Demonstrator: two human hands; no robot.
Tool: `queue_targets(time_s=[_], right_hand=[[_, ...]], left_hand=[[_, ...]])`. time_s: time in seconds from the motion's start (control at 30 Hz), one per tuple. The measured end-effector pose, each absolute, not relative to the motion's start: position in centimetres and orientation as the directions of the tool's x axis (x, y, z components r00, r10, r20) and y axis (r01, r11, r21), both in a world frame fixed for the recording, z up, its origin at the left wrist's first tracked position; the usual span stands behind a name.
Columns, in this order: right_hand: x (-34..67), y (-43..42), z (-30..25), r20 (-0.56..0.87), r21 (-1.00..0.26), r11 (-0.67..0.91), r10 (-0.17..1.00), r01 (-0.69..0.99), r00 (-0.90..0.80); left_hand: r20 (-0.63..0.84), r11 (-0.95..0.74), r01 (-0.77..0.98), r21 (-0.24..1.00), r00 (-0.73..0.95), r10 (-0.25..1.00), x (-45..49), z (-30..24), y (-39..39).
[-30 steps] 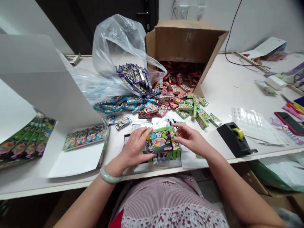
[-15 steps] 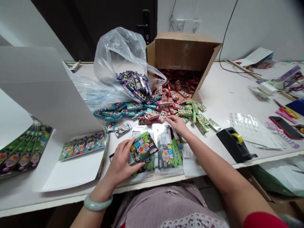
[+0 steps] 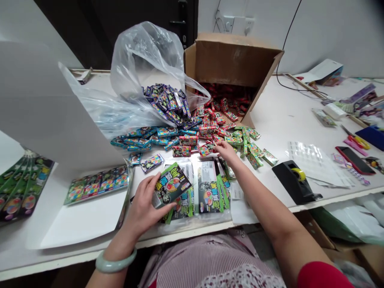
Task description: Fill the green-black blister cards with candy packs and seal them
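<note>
My left hand (image 3: 144, 206) grips a green and black printed packet (image 3: 171, 187) near the table's front edge, thumb under it and fingers along its left side. Beside it on the table lie more green packets in clear sleeves (image 3: 210, 196). My right hand (image 3: 224, 151) is stretched forward to the heap of small candy boxes, its fingertips pinched on a red candy box (image 3: 205, 149). The heap has blue boxes (image 3: 144, 138), red ones (image 3: 210, 122) and green ones (image 3: 249, 146).
A clear plastic bag (image 3: 144, 72) holds purple boxes; a tipped cardboard carton (image 3: 234, 64) spills red ones. A white folded display card (image 3: 54, 116) with green packs stands left. A black tape dispenser (image 3: 295, 180), a phone (image 3: 354, 159) and scissors (image 3: 357, 140) lie right.
My right hand let go of the packet and reached forward to the heap, closing on a red box. My left hand kept the packet and drew it left, tilting it.
</note>
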State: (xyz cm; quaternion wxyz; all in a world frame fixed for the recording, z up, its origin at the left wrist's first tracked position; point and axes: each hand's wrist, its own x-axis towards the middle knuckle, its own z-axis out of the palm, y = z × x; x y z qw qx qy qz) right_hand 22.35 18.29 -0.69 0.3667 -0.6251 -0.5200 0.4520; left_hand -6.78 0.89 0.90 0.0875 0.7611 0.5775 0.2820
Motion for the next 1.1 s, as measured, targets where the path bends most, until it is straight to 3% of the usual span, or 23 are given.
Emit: queue_targets(time_s=[0.23, 0.33, 0.43, 0.57, 0.7, 0.8, 0.9, 1.1], right_hand=[[24.3, 11.0, -0.7, -0.195, -0.936, -0.184, 0.981, 0.3, -0.006], [24.9, 8.6, 0.1, -0.169, -0.791, -0.09, 0.983, 0.605, -0.075], [25.5, 7.5, 1.8, -0.175, -0.568, 0.152, 0.938, 0.809, -0.299], [25.6, 8.4, 2.6, -0.032, -0.432, 0.47, 0.845, 0.769, -0.534], [24.4, 9.3, 1.3, -0.064, -0.382, 0.468, 0.847, 0.797, -0.528], [23.8, 8.8, 1.8, 0.12, -0.445, 0.484, 0.866, 0.754, -0.485], [23.8, 7.9, 4.2, 0.29, -0.448, 0.599, 0.799, 0.664, -0.526], [23.6, 7.0, 7.9, 0.092, -0.378, 0.745, 0.621, 0.549, -0.779]], left_hand=[[0.31, -0.331, 0.832, 0.446, 0.204, 0.929, -6.5, 0.6, 0.8], [0.287, -0.322, 0.835, 0.445, 0.208, 0.935, -6.3, 0.7, 0.4], [0.284, -0.32, 0.842, 0.434, 0.209, 0.936, -6.3, 0.8, 0.2], [0.271, -0.339, 0.843, 0.419, 0.24, 0.932, -6.3, 0.9, 0.2], [0.246, -0.354, 0.84, 0.41, 0.272, 0.93, -6.0, 1.2, 0.4], [0.227, -0.353, 0.845, 0.403, 0.282, 0.932, -5.8, 1.3, 0.2], [0.227, -0.369, 0.832, 0.414, 0.298, 0.927, -5.6, 1.4, 0.1], [0.256, -0.461, 0.782, 0.42, 0.385, 0.887, -4.9, 1.9, 0.4]])
